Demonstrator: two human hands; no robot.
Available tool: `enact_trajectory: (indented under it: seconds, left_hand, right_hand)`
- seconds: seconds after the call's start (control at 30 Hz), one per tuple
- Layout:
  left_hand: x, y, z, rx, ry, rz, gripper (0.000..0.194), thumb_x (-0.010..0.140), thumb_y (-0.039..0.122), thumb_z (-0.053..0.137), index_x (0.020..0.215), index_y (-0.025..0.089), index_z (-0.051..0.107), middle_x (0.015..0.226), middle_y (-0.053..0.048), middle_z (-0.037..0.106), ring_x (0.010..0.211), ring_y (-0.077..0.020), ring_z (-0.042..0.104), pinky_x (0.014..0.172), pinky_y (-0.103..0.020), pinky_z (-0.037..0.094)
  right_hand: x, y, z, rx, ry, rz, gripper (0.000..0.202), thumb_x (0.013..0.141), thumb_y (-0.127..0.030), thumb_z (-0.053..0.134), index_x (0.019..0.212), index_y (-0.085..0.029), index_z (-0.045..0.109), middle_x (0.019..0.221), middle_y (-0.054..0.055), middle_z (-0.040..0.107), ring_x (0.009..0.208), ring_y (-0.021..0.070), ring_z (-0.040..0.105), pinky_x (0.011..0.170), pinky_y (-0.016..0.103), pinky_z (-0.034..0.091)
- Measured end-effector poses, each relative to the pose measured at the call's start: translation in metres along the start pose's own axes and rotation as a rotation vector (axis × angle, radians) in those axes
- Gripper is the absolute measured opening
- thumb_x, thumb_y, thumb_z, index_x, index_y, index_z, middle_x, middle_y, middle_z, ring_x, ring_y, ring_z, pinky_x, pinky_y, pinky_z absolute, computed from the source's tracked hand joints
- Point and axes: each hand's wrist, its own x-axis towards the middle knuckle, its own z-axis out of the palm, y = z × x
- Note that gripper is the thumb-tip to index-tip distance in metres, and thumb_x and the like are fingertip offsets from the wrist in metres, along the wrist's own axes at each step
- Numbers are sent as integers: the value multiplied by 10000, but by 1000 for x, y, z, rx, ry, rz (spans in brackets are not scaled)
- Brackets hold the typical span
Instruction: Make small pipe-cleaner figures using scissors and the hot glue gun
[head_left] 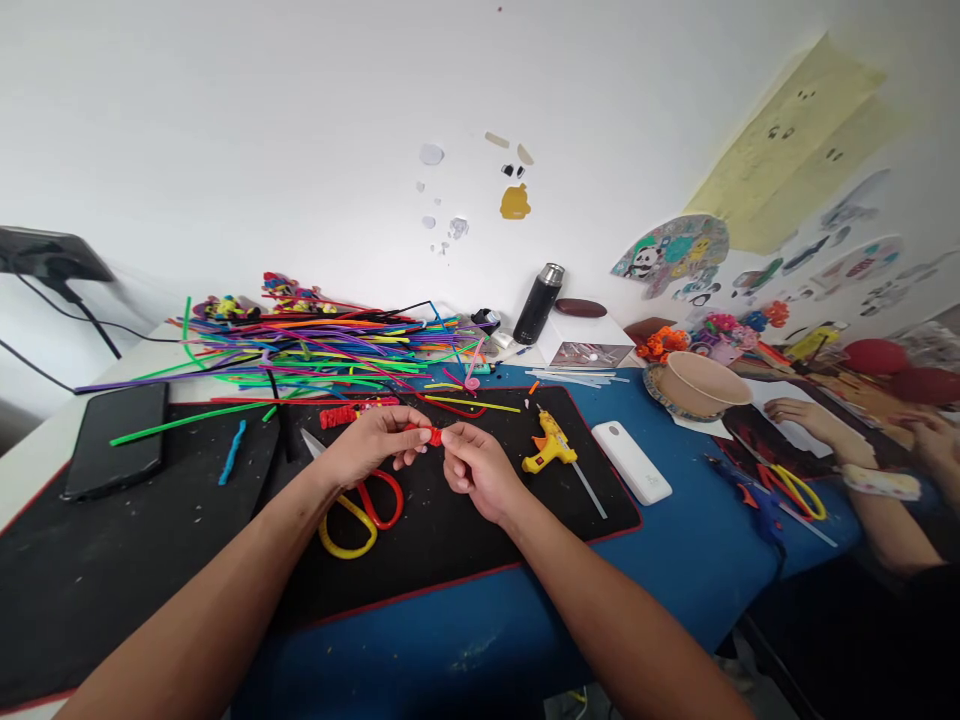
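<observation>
L hand & R hand meet fingertip to fingertip, both pinching a small red piece btwn them, its long axis approx. crosswise from one to the other, neither hand clearly nearer. Scissors lie by the L hand, handles on the wearer's side; yellow glue gun sits R of the R hand, apart.

Single head-worn view, from above the near edge of the blue-covered table, facing forward and down toward the wall.
</observation>
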Motion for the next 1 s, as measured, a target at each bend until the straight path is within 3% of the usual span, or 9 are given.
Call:
enact_trajectory:
  seconds: [0.73, 1.0]
  left_hand:
    - [-2, 7, 4, 92, -14, 36, 388, 757, 510, 872, 861, 156, 755, 667, 5, 656, 555, -118, 574, 516, -238, 475]
    - [4, 1, 11, 68, 116, 38, 409, 757, 521, 869, 880, 159, 723, 659, 11, 678, 537, -107, 559, 537, -239, 464]
  right_hand:
    - [-1, 4, -6, 94, -84, 91, 438, 777, -487, 869, 833, -221, 526, 490, -126, 440, 376, 50, 311, 398, 195, 150]
    - [5, 13, -1, 81, 20, 7, 442, 809, -569, 820, 863, -212, 564, 509, -111, 488, 354, 57, 338, 368, 192, 170]
